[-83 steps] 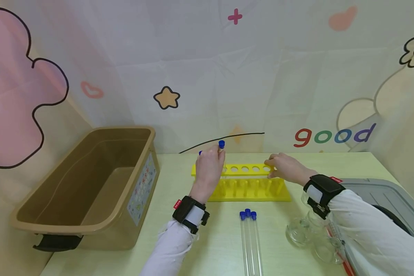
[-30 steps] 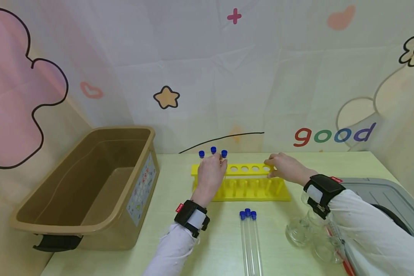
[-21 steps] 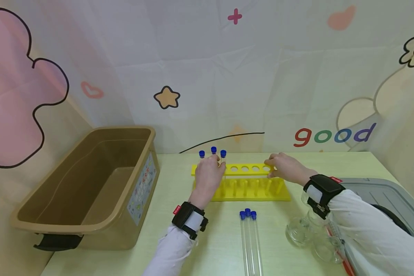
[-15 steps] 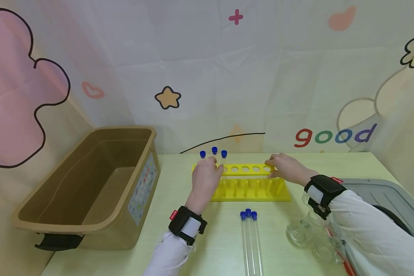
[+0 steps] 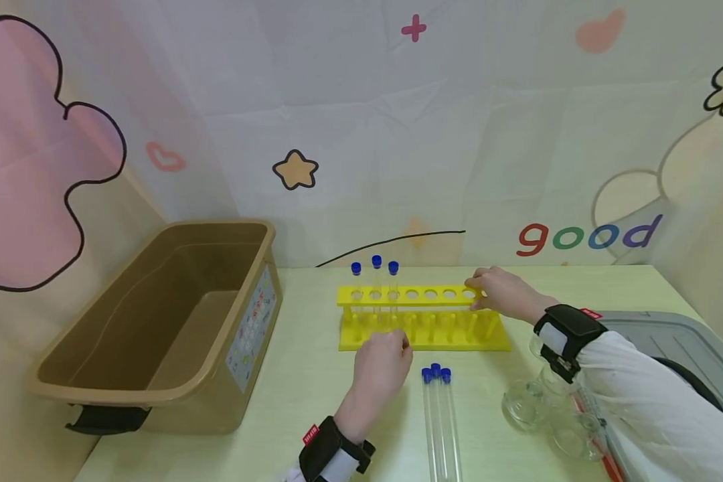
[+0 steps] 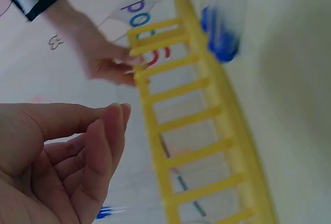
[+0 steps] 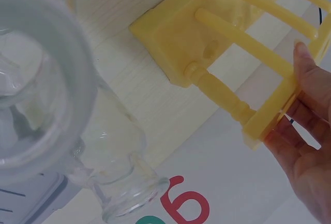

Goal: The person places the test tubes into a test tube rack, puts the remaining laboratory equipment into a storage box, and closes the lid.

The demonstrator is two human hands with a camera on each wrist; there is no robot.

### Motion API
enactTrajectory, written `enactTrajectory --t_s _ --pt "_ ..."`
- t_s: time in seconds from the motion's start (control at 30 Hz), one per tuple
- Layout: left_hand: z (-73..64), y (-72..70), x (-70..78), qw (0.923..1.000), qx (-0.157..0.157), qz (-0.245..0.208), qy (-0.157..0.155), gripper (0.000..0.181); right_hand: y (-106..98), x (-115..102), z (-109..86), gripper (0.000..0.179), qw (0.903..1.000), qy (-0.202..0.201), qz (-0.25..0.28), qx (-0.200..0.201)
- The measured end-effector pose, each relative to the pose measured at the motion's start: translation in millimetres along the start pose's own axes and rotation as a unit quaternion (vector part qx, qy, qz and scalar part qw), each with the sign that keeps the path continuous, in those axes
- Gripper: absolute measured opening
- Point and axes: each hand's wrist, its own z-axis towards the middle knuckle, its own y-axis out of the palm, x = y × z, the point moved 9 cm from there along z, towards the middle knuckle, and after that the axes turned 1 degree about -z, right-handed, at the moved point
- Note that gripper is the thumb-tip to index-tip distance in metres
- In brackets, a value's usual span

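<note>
My left hand (image 5: 382, 365) is in front of the yellow test tube rack (image 5: 436, 343), near three loose test tubes (image 5: 441, 428) with blue caps lying on the table. In the left wrist view its fingers (image 6: 98, 157) curve loosely toward the thumb, holding nothing. Three more blue-capped tubes (image 5: 376, 262) stand upright in the leftmost holes of the rack. My right hand (image 5: 509, 294) grips the rack's top bar at the right end, thumb on one side and fingers on the other, as the right wrist view shows on the rack's end (image 7: 258, 123).
Clear glass vessels (image 5: 524, 405) stand at the right, under my right forearm. A grey lid (image 5: 651, 328) lies beyond them. On the left sits a large brown bin (image 5: 150, 402) with a black handle. A printed cloth (image 5: 373, 134) hangs behind the table.
My left hand has seated the third tube lower in the rack, let go of it, and drawn back toward the loose tubes. My right hand keeps its hold on the rack.
</note>
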Motion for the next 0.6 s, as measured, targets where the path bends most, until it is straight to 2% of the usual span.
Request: enactTrajectory --t_s 0.1,0.2,0.33,0.6 --pt "-4.4 19.3 -1.9 0.9996 -0.026 -0.006 -0.007 0.012 -1 2 0.0 0.040 1.0000 0.007 -0.001 -0.001" --pt "-7.0 31.2 -2.1 0.9992 -0.038 -0.006 -0.013 0.023 0 3 0.7 0.040 0.9999 0.011 -0.003 -0.002" --pt "-9.0 42.8 -1.6 0.9984 -0.051 0.006 -0.025 0.035 1 3 0.0 0.041 0.9999 0.011 0.001 -0.002" --pt "-13.4 61.2 -6.5 0.9938 -0.072 0.046 -0.071 0.043 2 4 -0.4 0.041 0.9999 0.014 0.002 -0.001"
